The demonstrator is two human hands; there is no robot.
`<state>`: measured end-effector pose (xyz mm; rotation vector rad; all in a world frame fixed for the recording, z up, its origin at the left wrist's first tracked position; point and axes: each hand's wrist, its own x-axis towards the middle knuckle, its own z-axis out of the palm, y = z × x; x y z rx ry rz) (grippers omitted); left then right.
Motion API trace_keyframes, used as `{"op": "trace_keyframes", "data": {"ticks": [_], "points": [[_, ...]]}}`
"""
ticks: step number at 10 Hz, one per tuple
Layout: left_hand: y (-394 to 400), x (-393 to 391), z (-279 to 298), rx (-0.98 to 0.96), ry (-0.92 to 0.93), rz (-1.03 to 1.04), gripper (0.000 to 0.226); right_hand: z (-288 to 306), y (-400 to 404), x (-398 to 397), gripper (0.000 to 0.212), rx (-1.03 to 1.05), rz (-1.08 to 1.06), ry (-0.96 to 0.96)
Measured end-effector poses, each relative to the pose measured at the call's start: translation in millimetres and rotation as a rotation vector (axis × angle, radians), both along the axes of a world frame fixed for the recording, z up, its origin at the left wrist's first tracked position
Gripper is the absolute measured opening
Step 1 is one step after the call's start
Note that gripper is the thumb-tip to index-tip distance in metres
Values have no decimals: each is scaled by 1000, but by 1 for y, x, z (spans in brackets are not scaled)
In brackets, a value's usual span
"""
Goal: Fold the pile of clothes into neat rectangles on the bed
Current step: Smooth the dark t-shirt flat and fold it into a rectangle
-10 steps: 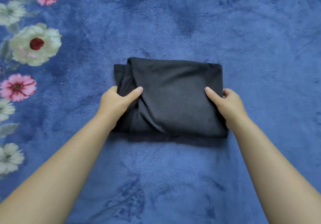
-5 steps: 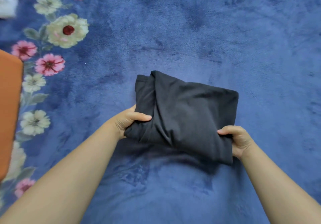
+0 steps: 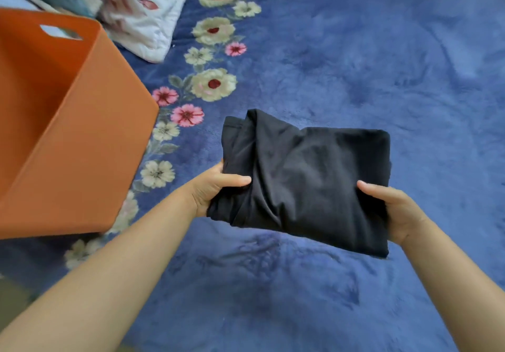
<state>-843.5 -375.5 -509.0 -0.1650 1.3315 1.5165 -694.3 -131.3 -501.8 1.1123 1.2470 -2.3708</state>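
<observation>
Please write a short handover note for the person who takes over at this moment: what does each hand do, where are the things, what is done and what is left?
Left hand: grips the left edge of the folded black garment, thumb on top.
Right hand: grips its right edge, thumb on top.
Things: the garment is a thick rectangle held between both hands above the blue blanket, its near edge casting a shadow below. An orange bin stands to the left; a floral pillow lies behind it.
Done: this garment is folded, though its left side is bunched.
Left: set it down, probably in the bin. No other clothes are in view.
</observation>
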Motion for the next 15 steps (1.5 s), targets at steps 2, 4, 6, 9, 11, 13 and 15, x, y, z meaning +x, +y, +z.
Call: {"op": "trace_keyframes", "data": {"ticks": [2, 4, 6, 9, 11, 13, 15], "points": [[-57, -32, 46, -100, 172, 14, 62, 58, -58, -65, 10, 189, 83, 37], [-129, -91, 98, -175, 413, 71, 49, 113, -141, -132, 10, 271, 65, 110], [-220, -153, 127, -173, 486, 99, 34, 144, -236, -198, 10, 277, 81, 154], [-304, -246, 105, -656, 701, 184, 55, 134, -365, -302, 5, 558, 76, 115], [-295, -275, 69, -899, 889, 59, 38, 80, -395, -352, 30, 701, 105, -143], [-280, -297, 14, -949, 838, 10, 34, 37, -394, -382, 37, 634, 90, -395], [-275, -305, -43, -854, 705, -44, 52, -3, -394, -389, 38, 836, 403, -618]]}}
